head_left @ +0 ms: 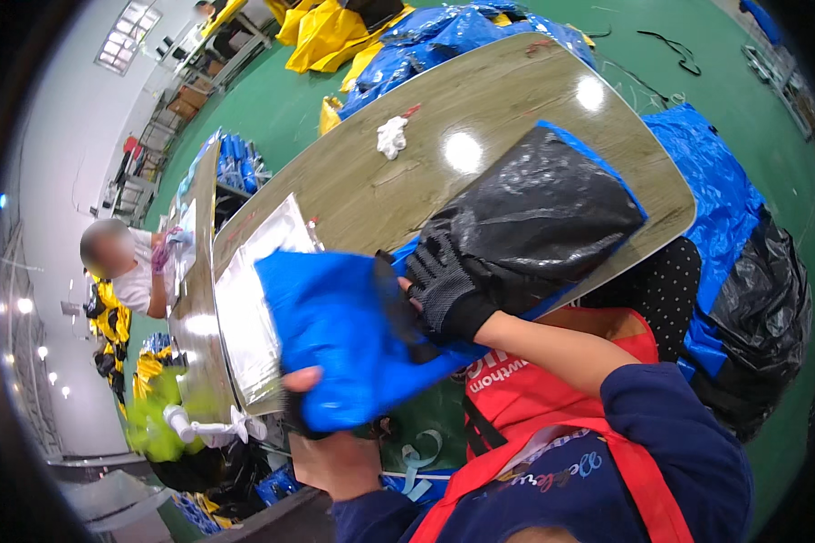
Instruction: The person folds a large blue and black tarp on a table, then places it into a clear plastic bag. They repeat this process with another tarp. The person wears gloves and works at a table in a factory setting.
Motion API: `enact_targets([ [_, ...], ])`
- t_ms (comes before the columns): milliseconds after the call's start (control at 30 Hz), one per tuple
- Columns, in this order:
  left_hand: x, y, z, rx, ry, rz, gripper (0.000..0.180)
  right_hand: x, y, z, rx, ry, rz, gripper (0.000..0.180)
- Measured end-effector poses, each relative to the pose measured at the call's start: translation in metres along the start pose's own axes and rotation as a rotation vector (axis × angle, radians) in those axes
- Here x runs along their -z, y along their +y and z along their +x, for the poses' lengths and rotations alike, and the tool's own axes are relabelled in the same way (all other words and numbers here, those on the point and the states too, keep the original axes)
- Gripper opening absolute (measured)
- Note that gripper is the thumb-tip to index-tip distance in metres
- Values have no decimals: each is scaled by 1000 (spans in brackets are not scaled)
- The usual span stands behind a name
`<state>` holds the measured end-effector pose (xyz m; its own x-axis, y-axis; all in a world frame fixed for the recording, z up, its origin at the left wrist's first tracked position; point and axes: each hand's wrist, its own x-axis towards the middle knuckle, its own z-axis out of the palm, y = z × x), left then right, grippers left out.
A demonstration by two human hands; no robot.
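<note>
A folded blue-and-black plastic sheet [534, 204] lies across the wood-grain table [362, 190], its shiny black part to the right. My right hand [444, 285], in a black knit glove with bare fingertips, rests on it with fingers spread. Gripped at its lower left edge by my left hand [303, 412], the blue part is lifted off the near side of the table. The left thumb shows on top of the blue; the other fingers are hidden beneath, and that hand is somewhat blurred.
Clear plastic bags [254, 299] lie left of the sheet. A crumpled white scrap [391, 138] sits farther back. Blue and yellow sheets [453, 45] are heaped beyond the table; more blue-and-black sheeting [743, 262] hangs at right. A co-worker [136, 262] stands at the far left table.
</note>
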<state>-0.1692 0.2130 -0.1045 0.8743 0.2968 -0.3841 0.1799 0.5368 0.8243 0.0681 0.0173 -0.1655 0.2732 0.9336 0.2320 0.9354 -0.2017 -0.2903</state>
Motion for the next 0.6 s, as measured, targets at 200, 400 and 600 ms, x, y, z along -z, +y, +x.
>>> enact_targets([
  [200, -304, -38, 150, -439, -32, 392, 93, -5, 29, -61, -99, 321, 350, 46],
  [400, -314, -131, 279, -389, -235, 997, 89, -16, 46, -71, -226, 359, 297, 50],
  [600, -288, -152, 314, -328, -255, 819, 83, -19, 35, -81, -174, 450, 479, 55],
])
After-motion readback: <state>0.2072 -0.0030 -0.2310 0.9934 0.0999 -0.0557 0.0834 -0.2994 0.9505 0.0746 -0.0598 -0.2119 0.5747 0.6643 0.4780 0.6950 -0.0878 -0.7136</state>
